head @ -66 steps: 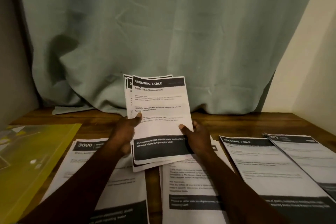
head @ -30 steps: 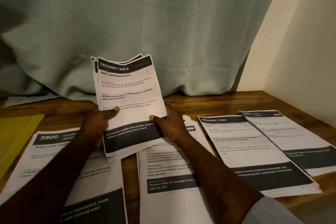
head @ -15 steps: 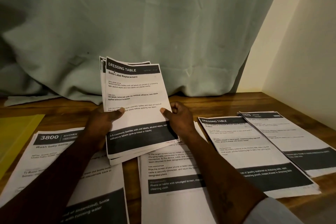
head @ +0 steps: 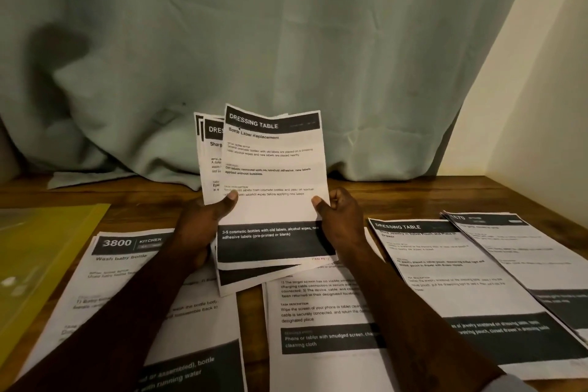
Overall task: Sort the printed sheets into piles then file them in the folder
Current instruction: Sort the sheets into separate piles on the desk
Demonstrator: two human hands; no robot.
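Forearms extended, left hand and right hand both pinch with thumbs on top.

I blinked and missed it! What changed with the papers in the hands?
The right hand slid the top sheet rightward, uncovering a second sheet behind it. The left hand still holds the stack; the piles on the table and the yellow folder stayed put.

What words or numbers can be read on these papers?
"DRESSING TABLE", "Bottle Label Replacement": front held sheet.
"3800 KITCHEN", "Wash baby bottle": left pile.
"Phone or tablet with smudged screen": middle pile.
"DRESSING TABLE": right pile.
Far-right pile, smaller text: too blurred.
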